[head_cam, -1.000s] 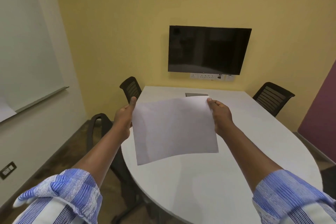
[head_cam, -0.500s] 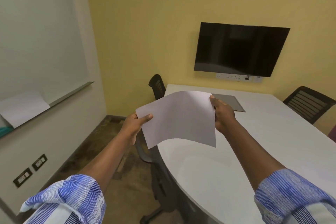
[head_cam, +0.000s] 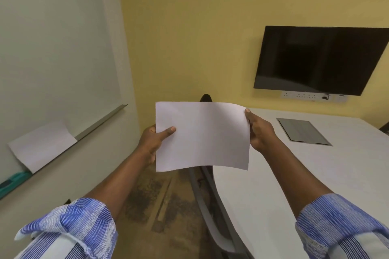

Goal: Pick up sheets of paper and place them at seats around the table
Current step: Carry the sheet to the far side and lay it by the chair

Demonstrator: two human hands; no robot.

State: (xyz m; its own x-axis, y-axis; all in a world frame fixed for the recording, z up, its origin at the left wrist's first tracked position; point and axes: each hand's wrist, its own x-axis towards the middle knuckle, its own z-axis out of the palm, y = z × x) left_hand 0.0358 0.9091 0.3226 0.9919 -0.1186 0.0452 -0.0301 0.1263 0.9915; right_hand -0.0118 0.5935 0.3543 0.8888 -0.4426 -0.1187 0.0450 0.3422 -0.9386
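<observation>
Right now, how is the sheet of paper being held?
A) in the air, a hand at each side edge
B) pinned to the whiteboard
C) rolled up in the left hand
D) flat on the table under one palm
A: the left hand and right hand each grip a side edge of the sheet of paper, which hangs unsupported beside the white table.

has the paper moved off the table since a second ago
Yes. The paper, held in the left hand and right hand, has swung left: it was over the table, now mostly past its left edge, above the floor.
</observation>
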